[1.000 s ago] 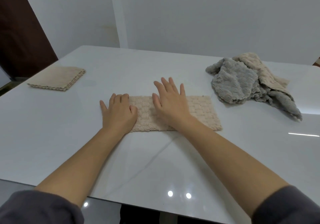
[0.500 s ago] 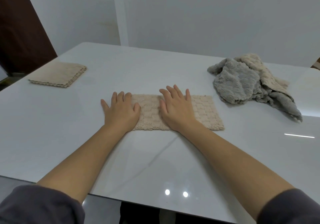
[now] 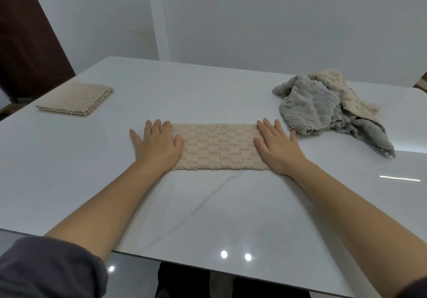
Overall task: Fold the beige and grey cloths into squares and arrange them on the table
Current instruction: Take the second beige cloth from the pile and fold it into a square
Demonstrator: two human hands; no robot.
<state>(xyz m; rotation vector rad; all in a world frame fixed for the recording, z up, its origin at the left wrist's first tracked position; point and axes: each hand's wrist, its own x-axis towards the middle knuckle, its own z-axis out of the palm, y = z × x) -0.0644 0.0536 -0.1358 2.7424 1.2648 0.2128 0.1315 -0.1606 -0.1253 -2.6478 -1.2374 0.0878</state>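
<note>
pressing left hand (image 3: 157,146), right hand (image 3: 277,151) flat on beige cloth (image 3: 219,147) ends; table (image 3: 208,205) edges distant.

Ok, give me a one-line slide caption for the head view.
Left hand and right hand flat on the ends of a beige strip on the table; folded square far left, unfolded pile right.

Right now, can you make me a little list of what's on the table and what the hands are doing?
Table: white, glossy
Middle: long beige strip, lying flat
Left hand: flat on the strip's left end
Right hand: flat on the strip's right end
Far left: folded beige square
Far right: crumpled pile, grey cloth and beige cloth
</note>
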